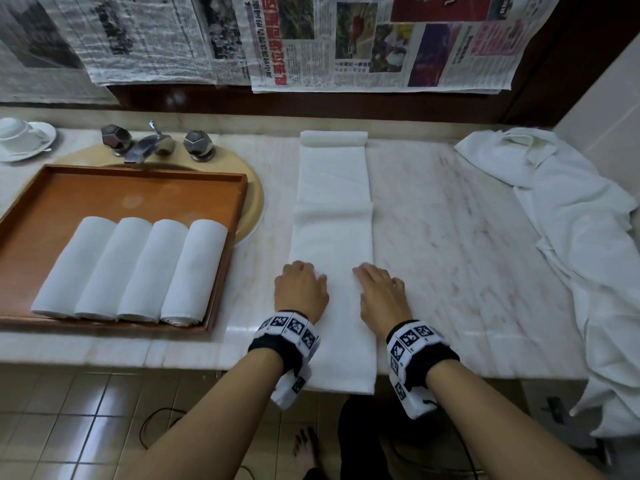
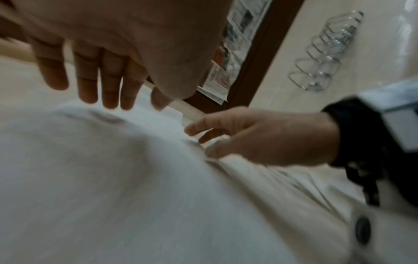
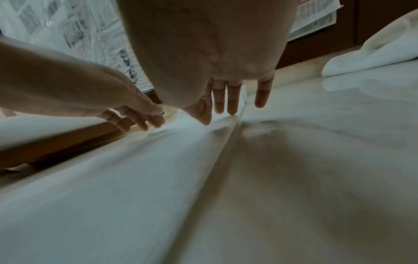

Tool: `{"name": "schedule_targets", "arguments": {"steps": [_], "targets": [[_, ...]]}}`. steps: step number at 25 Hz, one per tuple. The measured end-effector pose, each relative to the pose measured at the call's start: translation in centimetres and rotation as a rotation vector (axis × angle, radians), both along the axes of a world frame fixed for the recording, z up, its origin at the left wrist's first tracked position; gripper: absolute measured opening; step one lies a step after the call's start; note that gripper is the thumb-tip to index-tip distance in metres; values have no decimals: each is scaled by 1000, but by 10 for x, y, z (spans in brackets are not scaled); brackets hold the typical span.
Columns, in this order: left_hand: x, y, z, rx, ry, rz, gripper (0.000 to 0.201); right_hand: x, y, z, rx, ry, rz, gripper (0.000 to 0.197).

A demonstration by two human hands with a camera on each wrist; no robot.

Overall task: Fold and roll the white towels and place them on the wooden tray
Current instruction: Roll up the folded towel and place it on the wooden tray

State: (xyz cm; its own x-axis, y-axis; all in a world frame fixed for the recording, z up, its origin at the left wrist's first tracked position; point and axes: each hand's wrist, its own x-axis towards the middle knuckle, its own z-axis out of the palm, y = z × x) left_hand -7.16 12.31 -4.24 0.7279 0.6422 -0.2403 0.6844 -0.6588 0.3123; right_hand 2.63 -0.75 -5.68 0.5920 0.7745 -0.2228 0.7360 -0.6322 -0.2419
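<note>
A long white towel folded into a narrow strip lies lengthwise on the marble counter, its far end rolled a little, its near end hanging over the front edge. My left hand lies flat on the strip's left side and my right hand flat on its right side, fingers straight in both wrist views. The left hand hovers just over the towel; the right hand touches the towel. Several rolled white towels lie side by side in the wooden tray at left.
The tray sits over a sink with a chrome tap. A cup and saucer stand at the far left. A heap of unfolded white towels covers the counter's right end. Newspaper covers the wall behind.
</note>
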Motion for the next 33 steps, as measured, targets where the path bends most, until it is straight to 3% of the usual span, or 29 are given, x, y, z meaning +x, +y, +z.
{"name": "schedule_targets", "arguments": {"steps": [1,3,4,5,7,8,12,14,17,18,20,22,23,25,26,27,29,30,31,33], "targets": [[9,-1,-4,-98,-41,-64,51,4,2,-2,-55,35,11,57],[14,-6,-12,-246,26,-244,60,5,2,-6,-166,94,34,60],[11,-5,-20,-264,64,-251,62,4,-1,-8,-168,97,34,59],[9,-2,-29,-259,74,-162,63,5,-2,-9,-139,83,29,58],[7,3,-26,-254,97,177,68,8,-3,-5,-52,43,17,53],[11,3,-24,-268,85,241,69,13,-1,-4,-23,29,13,53],[28,-4,-22,-293,-38,-171,63,21,7,-5,-132,51,60,67],[30,2,-18,-279,15,-60,62,23,7,-5,-115,60,49,62],[41,5,6,-47,69,72,47,33,15,2,35,-7,20,45],[49,7,11,-33,10,53,44,38,20,4,43,4,19,49],[63,9,1,-172,-85,-117,53,48,28,2,-26,72,28,65],[59,16,-18,-274,12,-202,60,55,29,-1,-131,129,39,68],[55,22,-30,-261,39,-100,63,58,28,-4,-148,128,41,67],[51,32,-28,-261,58,316,68,63,26,-6,-106,81,23,62],[56,34,-24,-258,57,392,68,66,28,-5,-65,50,3,57],[62,33,-21,-257,3,321,67,69,32,-4,-27,10,-10,51],[74,29,-22,-289,-97,-51,62,75,44,-2,9,-45,-29,44],[78,33,-23,-334,-91,-139,60,80,51,-1,-1,-45,-43,47],[82,42,-26,-361,-67,-89,61,85,57,0,-25,-38,-54,50],[86,62,-25,-358,-49,356,64,92,66,-1,-75,-40,-47,53]]}}
